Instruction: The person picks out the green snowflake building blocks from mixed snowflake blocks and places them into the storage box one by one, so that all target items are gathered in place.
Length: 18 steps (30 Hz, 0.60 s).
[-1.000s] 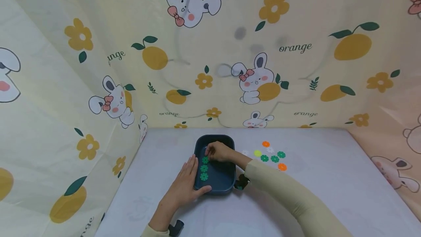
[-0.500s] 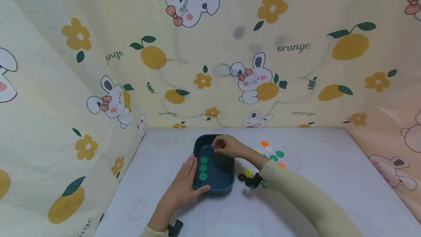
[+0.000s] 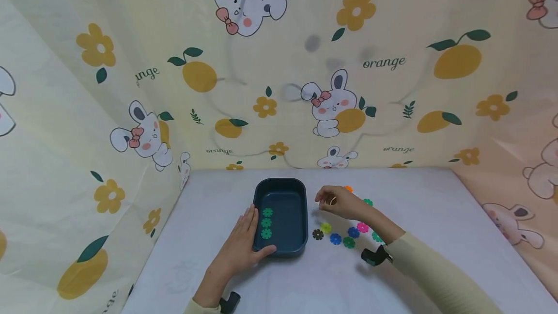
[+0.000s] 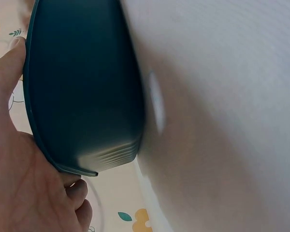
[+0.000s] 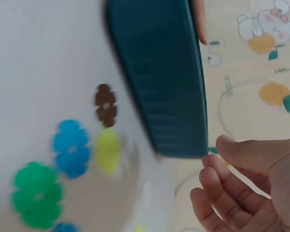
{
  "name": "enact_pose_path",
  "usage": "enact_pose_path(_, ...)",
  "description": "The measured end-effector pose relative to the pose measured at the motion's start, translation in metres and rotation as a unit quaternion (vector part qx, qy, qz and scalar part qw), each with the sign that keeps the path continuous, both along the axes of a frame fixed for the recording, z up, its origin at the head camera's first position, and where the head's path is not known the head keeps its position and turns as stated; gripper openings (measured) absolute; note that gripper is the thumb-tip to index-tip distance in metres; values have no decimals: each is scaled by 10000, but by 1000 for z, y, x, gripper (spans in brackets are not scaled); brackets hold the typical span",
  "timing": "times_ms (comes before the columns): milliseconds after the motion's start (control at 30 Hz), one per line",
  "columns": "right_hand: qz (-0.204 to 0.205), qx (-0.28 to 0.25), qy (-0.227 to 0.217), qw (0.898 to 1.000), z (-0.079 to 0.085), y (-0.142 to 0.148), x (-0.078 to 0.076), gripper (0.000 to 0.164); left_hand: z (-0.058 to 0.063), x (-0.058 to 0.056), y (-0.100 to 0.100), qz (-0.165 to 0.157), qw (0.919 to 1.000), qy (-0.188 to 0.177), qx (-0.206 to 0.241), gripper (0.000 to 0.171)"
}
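Note:
A dark blue tray (image 3: 285,217) stands on the table, with green flower-shaped discs (image 3: 267,223) in a column along its left side. My left hand (image 3: 239,248) rests against it, fingers straight along the left rim and thumb at the near corner. In the left wrist view, its thumb (image 4: 9,63) touches the rim. Right of the tray, above the table, hovers my right hand (image 3: 342,202), fingers loosely bent. The right wrist view shows nothing between its thumb and fingers (image 5: 227,193). Beneath and beside it lie brown (image 3: 317,234), yellow (image 3: 325,228) and blue discs (image 3: 335,239).
More discs lie under and around the right forearm: pink (image 3: 363,227), green (image 3: 348,243) and orange (image 3: 348,189). The arm hides part of this group. A patterned curtain (image 3: 305,110) stands behind the white table (image 3: 209,217) and along both sides.
My right hand has lifted out of the tray and moved right, over the loose discs. My left hand stays at the tray's rim. The green column looks the same.

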State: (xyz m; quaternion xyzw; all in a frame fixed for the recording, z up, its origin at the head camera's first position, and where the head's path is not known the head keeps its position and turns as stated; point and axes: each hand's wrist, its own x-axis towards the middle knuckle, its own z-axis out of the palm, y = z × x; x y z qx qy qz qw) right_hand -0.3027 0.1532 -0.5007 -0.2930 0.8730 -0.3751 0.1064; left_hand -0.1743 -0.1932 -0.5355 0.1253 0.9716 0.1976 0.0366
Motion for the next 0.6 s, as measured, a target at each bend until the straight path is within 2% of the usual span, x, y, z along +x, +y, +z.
enact_pose_path(133, -97, 161, 53, 9998, -10, 20, 16, 16, 0, 0, 0, -7, 10000, 39, -4, 117)
enact_pose_path(400, -321, 338, -288, 9985, -27, 52, 45, 18, -2, 0, 0, -1, 10000, 36, 3, 117)
enact_pose_path(600, -464, 624, -391, 9962, -37, 62, 58, 24, -3, 0, 0, 13, 10000, 20, -6, 118)
